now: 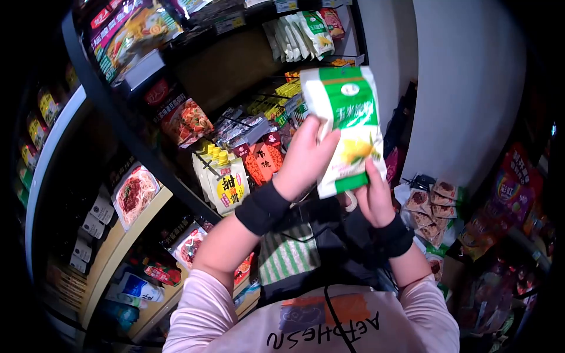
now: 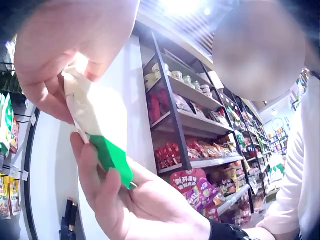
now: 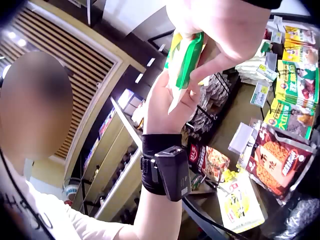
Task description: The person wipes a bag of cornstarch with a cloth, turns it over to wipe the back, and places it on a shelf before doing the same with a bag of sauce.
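A green and white packet [image 1: 350, 126] with a yellow picture on its front is held up between both hands. The left hand [image 1: 306, 156] pinches its left edge, while the right hand [image 1: 376, 197] grips the lower right corner. Seen edge-on in the left wrist view, the packet [image 2: 107, 125] lies between the left hand [image 2: 75, 45] above and the right hand [image 2: 135, 200] below. In the right wrist view the right hand [image 3: 220, 30] is on the packet [image 3: 186, 62] from above, with the left hand [image 3: 170, 107] on its other side.
Shelves with hanging bags [image 1: 306, 35] and yellow-capped pouches [image 1: 226, 182] stand ahead and left. A pale wall [image 1: 465, 88] rises at the right, with snack packs [image 1: 435, 209] low beside it. A striped green and white item [image 1: 288, 256] is near the person's body.
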Demonstrator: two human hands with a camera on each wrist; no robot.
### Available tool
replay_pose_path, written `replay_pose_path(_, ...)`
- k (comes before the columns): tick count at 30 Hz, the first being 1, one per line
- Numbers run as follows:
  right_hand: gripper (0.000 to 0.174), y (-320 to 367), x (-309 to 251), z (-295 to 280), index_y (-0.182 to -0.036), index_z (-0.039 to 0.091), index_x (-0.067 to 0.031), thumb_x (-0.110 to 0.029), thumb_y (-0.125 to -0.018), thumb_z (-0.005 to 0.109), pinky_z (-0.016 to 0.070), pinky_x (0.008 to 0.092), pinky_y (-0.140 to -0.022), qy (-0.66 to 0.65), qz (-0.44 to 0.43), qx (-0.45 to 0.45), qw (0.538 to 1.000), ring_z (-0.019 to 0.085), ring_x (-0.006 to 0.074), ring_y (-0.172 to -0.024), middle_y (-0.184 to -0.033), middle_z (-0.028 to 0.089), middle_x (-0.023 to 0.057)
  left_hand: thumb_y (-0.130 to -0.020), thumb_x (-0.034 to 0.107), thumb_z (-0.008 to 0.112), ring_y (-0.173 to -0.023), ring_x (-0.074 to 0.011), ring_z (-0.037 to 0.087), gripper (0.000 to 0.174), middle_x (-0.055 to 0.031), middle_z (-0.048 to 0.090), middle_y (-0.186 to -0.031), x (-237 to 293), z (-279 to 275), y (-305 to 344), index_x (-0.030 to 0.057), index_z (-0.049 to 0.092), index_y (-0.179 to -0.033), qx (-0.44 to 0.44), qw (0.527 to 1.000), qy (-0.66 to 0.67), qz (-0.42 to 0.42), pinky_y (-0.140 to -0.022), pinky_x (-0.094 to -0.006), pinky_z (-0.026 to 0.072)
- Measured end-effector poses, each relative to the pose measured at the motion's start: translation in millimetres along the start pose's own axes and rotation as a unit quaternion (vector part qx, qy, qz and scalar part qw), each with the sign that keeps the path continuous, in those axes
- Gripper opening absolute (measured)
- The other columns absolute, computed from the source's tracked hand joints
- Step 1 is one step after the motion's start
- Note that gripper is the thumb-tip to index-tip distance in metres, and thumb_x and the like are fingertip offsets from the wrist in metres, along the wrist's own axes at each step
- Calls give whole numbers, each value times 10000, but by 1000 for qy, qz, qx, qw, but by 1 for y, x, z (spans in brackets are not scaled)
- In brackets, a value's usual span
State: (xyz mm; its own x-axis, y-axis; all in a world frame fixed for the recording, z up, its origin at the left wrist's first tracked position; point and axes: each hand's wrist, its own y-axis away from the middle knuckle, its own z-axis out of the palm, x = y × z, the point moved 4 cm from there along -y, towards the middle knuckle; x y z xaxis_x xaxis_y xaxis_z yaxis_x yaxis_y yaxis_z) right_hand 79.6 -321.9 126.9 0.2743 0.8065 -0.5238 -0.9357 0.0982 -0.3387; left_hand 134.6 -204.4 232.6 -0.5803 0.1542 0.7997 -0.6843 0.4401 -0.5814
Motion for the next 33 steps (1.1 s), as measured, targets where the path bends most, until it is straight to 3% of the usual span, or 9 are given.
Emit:
replay_pose_path(1, 389, -14, -6, -2, -1299, 384, -46, -231, -964, 451, 450, 354, -931, -9, -13, -2, 1000, 530, 189, -1120, -1241, 519, 79, -849, 97, 578, -913, -164, 582, 264, -127, 603, -989, 0, 0, -17, -41, 483, -1054, -25, 999, -48, 0, -774, -299, 477)
replay_pose_path(2, 377, -30, -13, -3, -1291, 398, -46, -232, -966, 449, 457, 351, -919, -17, -27, -6, 999, 537, 186, -1109, -1230, 527, 77, -887, 75, 549, -983, -130, 557, 354, -100, 561, -1112, -2, 0, -34, -34, 406, -1193, -63, 995, -69, -19, -830, -266, 468)
replay_pose_path(4, 359, -64, -27, -2, -1275, 421, -39, -229, -971, 442, 459, 347, -913, -25, -66, -32, 997, 541, 179, -1097, -1208, 541, 76, -878, 82, 563, -1014, -141, 550, 401, -108, 550, -1134, 2, 7, -62, -24, 379, -1218, -92, 995, -36, -33, -849, -279, 461)
replay_pose_path(5, 341, -82, -33, -2, -1259, 437, -31, -214, -971, 440, 455, 336, -915, -30, -73, -17, 997, 542, 172, -1093, -1197, 546, 71, -868, 147, 588, -1048, -151, 535, 453, -102, 535, -1160, 2, 9, -70, 6, 368, -1238, -97, 991, 21, -87, -857, -300, 455)
replay_pose_path(8, 341, -148, -48, -13, -1262, 427, -36, -206, -967, 452, 439, 328, -940, -15, -85, -53, 995, 543, 181, -1085, -1202, 538, 78, -853, 275, 609, -1064, -159, 518, 508, -70, 522, -1166, -3, 3, -97, 64, 376, -1252, -86, 971, -52, -218, -792, -333, 471)
replay_pose_path(10, 334, -192, -52, -20, -1250, 433, -38, -208, -964, 458, 466, 325, -902, -17, -75, -60, 995, 561, 181, -1051, -1185, 548, 82, -851, 231, 612, -1043, -167, 519, 475, -70, 512, -1176, -15, -3, -124, 66, 386, -1236, -85, 970, -74, -214, -756, -375, 506)
replay_pose_path(14, 342, -264, -59, -29, -1254, 423, -62, -244, -966, 451, 487, 346, -865, -21, -26, -79, 996, 560, 188, -1048, -1190, 541, 89, -855, 78, 583, -913, -169, 591, 390, -80, 552, -1098, -33, -11, -189, 29, 399, -1195, -103, 980, -71, -152, -645, -303, 558)
replay_pose_path(21, 363, -358, -67, -38, -1281, 403, -85, -248, -962, 460, 471, 375, -906, 1, -46, -53, 998, 542, 204, -1087, -1215, 529, 82, -834, 52, 600, -954, -197, 583, 423, -116, 532, -1100, -84, -43, -286, 0, 371, -1185, -45, 986, -49, -150, -698, -325, 559)
replay_pose_path(33, 354, -424, -68, -38, -1250, 428, -85, -287, -962, 461, 459, 362, -924, 40, -75, -36, 996, 552, 188, -1052, -1185, 544, 74, -815, 18, 615, -972, -226, 591, 585, -144, 531, -1151, -112, -71, -344, 13, 280, -1295, -22, 990, -62, -124, -702, -340, 569)
